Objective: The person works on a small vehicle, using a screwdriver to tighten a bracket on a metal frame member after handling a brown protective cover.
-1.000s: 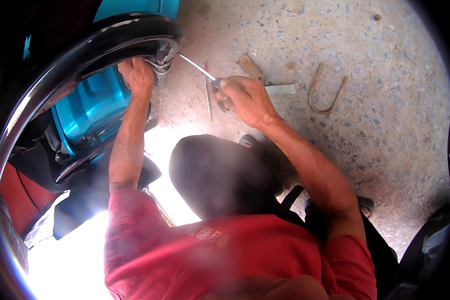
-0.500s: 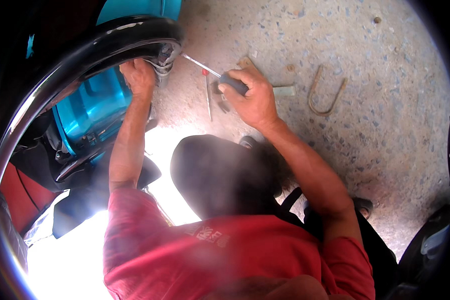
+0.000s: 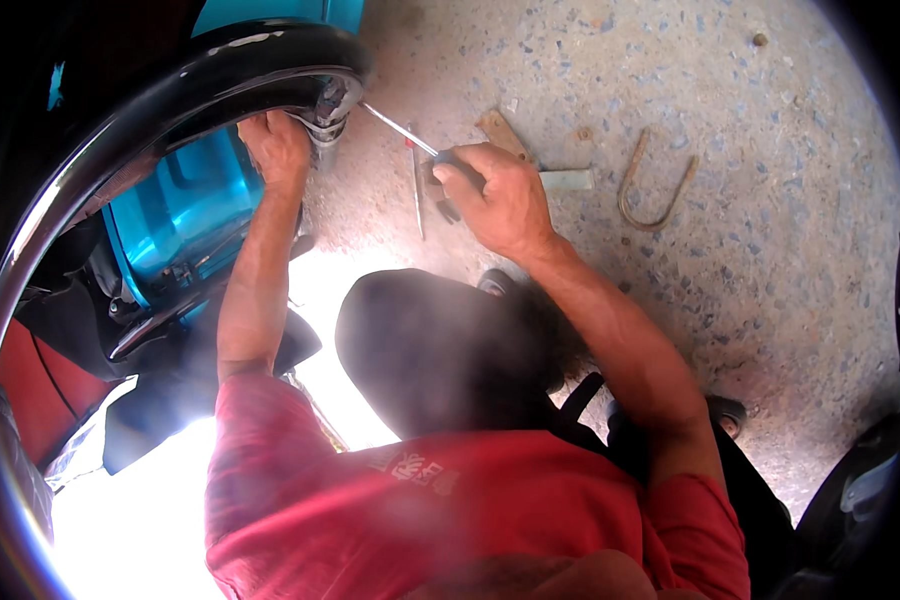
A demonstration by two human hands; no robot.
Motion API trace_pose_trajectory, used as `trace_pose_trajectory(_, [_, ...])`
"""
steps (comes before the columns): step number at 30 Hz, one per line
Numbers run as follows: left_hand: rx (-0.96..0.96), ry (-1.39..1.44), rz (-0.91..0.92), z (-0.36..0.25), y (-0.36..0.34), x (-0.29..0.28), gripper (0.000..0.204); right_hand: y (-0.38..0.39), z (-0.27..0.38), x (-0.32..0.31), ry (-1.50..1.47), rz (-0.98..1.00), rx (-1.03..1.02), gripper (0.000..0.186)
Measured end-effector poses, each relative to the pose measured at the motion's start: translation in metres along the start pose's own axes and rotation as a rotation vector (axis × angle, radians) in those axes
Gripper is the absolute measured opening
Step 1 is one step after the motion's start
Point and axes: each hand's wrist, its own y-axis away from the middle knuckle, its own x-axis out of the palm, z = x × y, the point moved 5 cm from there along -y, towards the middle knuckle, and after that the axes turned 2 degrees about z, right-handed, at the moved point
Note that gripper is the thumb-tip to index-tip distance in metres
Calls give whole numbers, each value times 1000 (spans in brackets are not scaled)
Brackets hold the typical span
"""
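My right hand (image 3: 503, 197) is closed round the dark handle of a screwdriver (image 3: 400, 128). Its bright shaft points up and left, with the tip at the metal clamp (image 3: 328, 122) under the end of a thick black curved bar (image 3: 260, 62). Just left of that clamp, my left hand (image 3: 278, 150) has its fingers curled up under the bar. Its fingertips are hidden, and what they grip cannot be made out. Behind my left wrist shows a shiny blue panel (image 3: 175, 215) of what looks like a vehicle.
On the speckled floor (image 3: 770, 250) lie a thin rod with a red end (image 3: 417, 190), a rusty flat strip (image 3: 505, 135), a pale flat bar (image 3: 567, 180) and a U-shaped metal bolt (image 3: 650, 215). A dark wheel-like object (image 3: 860, 480) stands at lower right. Glare whitens the lower left.
My right hand has rolled slightly round the screwdriver handle and shifted a little to the left. The tip remains at the clamp, and my left hand stays almost still.
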Motion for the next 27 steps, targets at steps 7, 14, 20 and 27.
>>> trace_pose_trajectory(7, [-12,150,28,6,0,4,36,4,3,3,-98,-62,73,24])
trace_pose_trajectory(14, [103,114,34,-13,-1,3,36,4,-10,13,-606,467,647,36])
trace_pose_trajectory(20, [188,-48,10,-19,-2,2,49,-1,9,-5,186,13,24,28])
trace_pose_trajectory(27, [95,-170,-36,-35,1,0,54,7,2,0,61,-99,83,29])
